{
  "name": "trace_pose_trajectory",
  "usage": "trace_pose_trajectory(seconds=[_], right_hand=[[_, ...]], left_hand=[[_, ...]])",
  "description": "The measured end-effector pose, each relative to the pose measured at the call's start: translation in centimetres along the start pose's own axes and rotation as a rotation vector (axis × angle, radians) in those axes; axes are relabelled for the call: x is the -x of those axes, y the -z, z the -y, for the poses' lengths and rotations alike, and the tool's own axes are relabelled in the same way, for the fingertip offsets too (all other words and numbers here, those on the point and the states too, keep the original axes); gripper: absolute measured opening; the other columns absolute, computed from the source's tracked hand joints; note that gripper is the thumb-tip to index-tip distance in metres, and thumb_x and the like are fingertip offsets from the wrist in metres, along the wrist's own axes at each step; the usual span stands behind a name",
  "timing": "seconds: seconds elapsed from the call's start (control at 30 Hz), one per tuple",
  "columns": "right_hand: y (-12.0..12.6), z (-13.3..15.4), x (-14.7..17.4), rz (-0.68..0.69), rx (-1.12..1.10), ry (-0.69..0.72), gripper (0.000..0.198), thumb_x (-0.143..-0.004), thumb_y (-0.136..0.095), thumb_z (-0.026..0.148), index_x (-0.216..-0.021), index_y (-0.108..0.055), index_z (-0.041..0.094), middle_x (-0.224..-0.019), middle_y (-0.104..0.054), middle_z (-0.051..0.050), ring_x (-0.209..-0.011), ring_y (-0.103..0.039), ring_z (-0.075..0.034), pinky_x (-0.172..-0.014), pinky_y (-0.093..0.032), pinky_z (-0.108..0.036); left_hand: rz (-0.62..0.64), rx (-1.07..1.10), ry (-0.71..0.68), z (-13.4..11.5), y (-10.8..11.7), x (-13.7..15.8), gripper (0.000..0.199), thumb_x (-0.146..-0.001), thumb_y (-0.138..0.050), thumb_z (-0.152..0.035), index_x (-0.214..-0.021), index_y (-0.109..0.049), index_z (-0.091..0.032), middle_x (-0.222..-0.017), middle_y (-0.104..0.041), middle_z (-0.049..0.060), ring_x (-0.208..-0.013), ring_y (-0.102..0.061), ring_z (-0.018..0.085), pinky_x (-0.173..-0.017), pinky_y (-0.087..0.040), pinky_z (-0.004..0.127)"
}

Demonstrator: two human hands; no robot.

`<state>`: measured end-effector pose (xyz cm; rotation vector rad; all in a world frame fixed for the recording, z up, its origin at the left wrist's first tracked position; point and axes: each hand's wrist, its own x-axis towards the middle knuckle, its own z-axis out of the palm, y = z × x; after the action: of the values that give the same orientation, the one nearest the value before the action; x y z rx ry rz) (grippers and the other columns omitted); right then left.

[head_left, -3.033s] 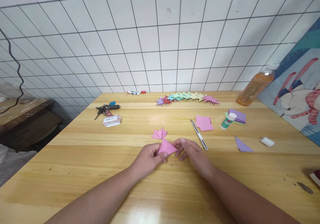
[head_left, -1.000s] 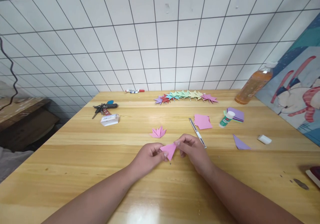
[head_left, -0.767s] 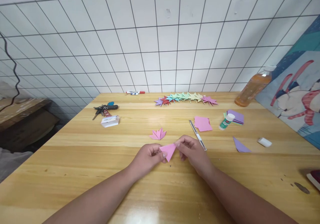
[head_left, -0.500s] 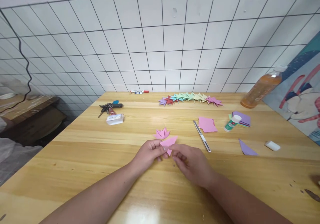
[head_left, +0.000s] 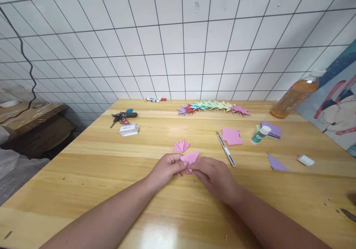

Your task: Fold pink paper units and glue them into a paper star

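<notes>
**Pink paper in both hands; one fan fold just beyond it**

Count: we have one pink folded paper [head_left: 190,156] in hand, one pink fan fold [head_left: 181,146], one pile of pink squares [head_left: 232,136], one purple triangle [head_left: 277,163] and one multicoloured paper stack [head_left: 272,130]. Also one craft knife [head_left: 226,148], one glue stick [head_left: 260,134], one white block [head_left: 305,160], one bottle [head_left: 294,97], one small box [head_left: 129,130] and one bunch of keys [head_left: 124,117]. A row of folded pieces [head_left: 214,106], purple through red, green and yellow to pink, overlaps too much for us to count.

Surroundings: all lie or stand on the wooden bench [head_left: 97,174]. The fan fold sits just beyond the held paper; the knife lies beyond the right hand, beside the pink squares. The glue stick partly covers the multicoloured stack.

Pose: both forearms reach in from the near edge, hands close together. The left hand [head_left: 166,169] pinches the paper's left side, thumb on top, other fingers beneath. The right hand [head_left: 215,175] has its fingers curled nearly closed, touching the lower right edge; whether they grip it, we cannot tell.
</notes>
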<state>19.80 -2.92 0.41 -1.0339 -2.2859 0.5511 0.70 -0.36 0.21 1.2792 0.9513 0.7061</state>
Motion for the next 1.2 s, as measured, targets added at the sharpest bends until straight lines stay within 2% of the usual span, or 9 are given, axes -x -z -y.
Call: trace_pose_trajectory(seconds=[0.27, 0.43, 0.53, 0.67, 1.0, 1.13, 1.2], right_hand=[[-0.5, 0.1, -0.4, -0.18, -0.308, -0.186, 0.012, -0.082, -0.054, 0.026, -0.082, -0.067, 0.024, -0.078, -0.067, -0.002, -0.073, -0.059, -0.014, -0.064, -0.044, -0.024], [-1.2, 0.3, -0.3, -0.173, -0.546, -0.403, 0.012, -0.08, -0.055, 0.029, -0.08, -0.064, 0.021, -0.074, -0.067, -0.002, -0.067, -0.061, -0.014, -0.055, -0.044, -0.023], [-1.1, 0.5, -0.4, -0.175, -0.643, -0.468, 0.014, -0.079, -0.056, 0.033, -0.077, -0.061, 0.02, -0.071, -0.067, -0.002, -0.067, -0.062, -0.015, -0.054, -0.045, -0.022], [-1.0, 0.6, -0.5, -0.201, -0.709, -0.475, 0.016, -0.078, -0.057, 0.035, -0.073, -0.058, 0.019, -0.068, -0.067, -0.002, -0.063, -0.062, -0.014, -0.054, -0.045, -0.023], [-1.3, 0.5, -0.3, -0.255, -0.577, -0.434, 0.016, -0.079, -0.055, 0.032, -0.069, -0.056, 0.019, -0.066, -0.065, -0.002, -0.058, -0.057, -0.013, -0.052, -0.042, -0.023], [-1.2, 0.6, -0.3, -0.252, -0.549, -0.432, 0.015, -0.08, -0.055, 0.032, -0.073, -0.058, 0.019, -0.064, -0.064, -0.001, -0.056, -0.055, -0.012, -0.05, -0.041, -0.022], [-1.1, 0.7, -0.4, -0.27, -0.594, -0.437, 0.014, -0.078, -0.057, 0.032, -0.086, -0.057, 0.021, -0.073, -0.065, -0.001, -0.057, -0.057, -0.012, -0.05, -0.042, -0.022]], left_hand=[[0.021, -0.096, -0.048, 0.1, -0.3, 0.2, 0.027, -0.076, -0.06, -0.037, -0.076, -0.066, -0.01, -0.069, -0.067, 0.006, -0.061, -0.057, 0.011, -0.059, -0.041, 0.02], [-0.025, -0.17, -0.112, 0.0, -1.2, 0.5, 0.028, -0.077, -0.059, -0.037, -0.069, -0.067, -0.01, -0.069, -0.068, 0.005, -0.068, -0.061, 0.015, -0.066, -0.044, 0.023], [-0.015, -0.155, -0.114, 0.1, -1.3, 0.5, 0.028, -0.077, -0.059, -0.037, -0.072, -0.069, -0.011, -0.073, -0.07, 0.005, -0.073, -0.063, 0.017, -0.069, -0.046, 0.024], [0.032, -0.107, -0.086, 0.2, -1.1, 0.4, 0.025, -0.077, -0.06, -0.036, -0.078, -0.071, -0.013, -0.081, -0.072, 0.006, -0.079, -0.065, 0.019, -0.073, -0.047, 0.026], [0.0, -0.149, -0.086, 0.3, -1.3, 0.2, 0.03, -0.075, -0.06, -0.04, -0.077, -0.071, -0.012, -0.08, -0.072, 0.008, -0.078, -0.064, 0.02, -0.071, -0.048, 0.027], [-0.05, -0.176, -0.09, 0.0, -1.6, 0.3, 0.031, -0.074, -0.061, -0.041, -0.075, -0.07, -0.011, -0.077, -0.071, 0.007, -0.075, -0.063, 0.02, -0.067, -0.047, 0.026], [-0.071, -0.17, -0.092, -0.2, -1.7, 0.4, 0.03, -0.074, -0.061, -0.039, -0.073, -0.07, -0.011, -0.073, -0.07, 0.006, -0.07, -0.062, 0.018, -0.064, -0.045, 0.024]])
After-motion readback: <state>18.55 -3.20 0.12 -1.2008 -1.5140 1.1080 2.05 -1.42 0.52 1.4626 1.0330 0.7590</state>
